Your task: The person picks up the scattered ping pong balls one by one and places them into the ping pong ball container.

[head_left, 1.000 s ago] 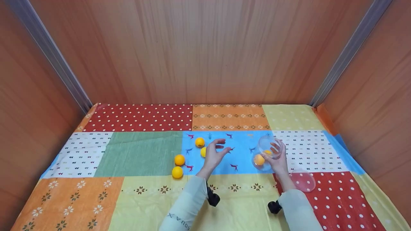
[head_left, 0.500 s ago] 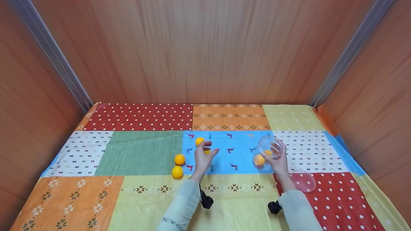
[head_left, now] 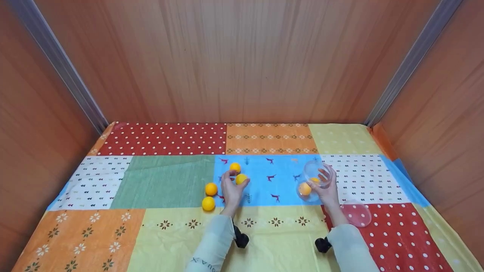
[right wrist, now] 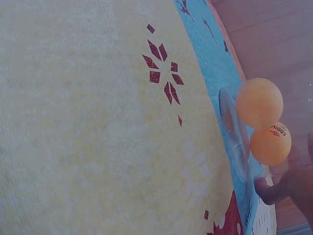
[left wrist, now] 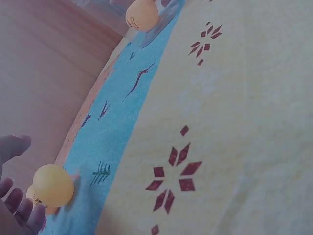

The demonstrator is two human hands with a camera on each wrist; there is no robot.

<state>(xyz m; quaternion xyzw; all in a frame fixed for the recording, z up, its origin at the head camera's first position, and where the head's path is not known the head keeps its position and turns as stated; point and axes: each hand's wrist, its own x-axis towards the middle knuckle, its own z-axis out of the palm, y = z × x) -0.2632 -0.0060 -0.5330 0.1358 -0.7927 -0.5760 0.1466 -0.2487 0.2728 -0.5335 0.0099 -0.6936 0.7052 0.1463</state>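
Observation:
My left hand (head_left: 231, 190) reaches around a yellow-orange table tennis ball (head_left: 241, 179) on the blue patch, thumb on one side and fingers on the other. In the left wrist view a gap shows between the thumb (left wrist: 14, 146) and that ball (left wrist: 54, 186). Just behind it lies a second ball (head_left: 235, 167). Two more balls, one (head_left: 211, 189) behind the other (head_left: 208, 203), rest to the left of the hand. My right hand (head_left: 328, 190) grips a clear plastic jar (head_left: 314, 168) whose mouth faces up. Inside are two balls, one printed (right wrist: 270, 143) and one plain (right wrist: 259, 103).
A clear round lid (head_left: 356, 214) lies by the right forearm, partly over the red dotted patch. The patchwork tablecloth (head_left: 170, 181) covers the table. Wood-grain panels (head_left: 242, 60) stand at the back and both sides.
My left hand has moved left and come down around the nearer ball on the blue patch. The right hand and the jar have stayed in place.

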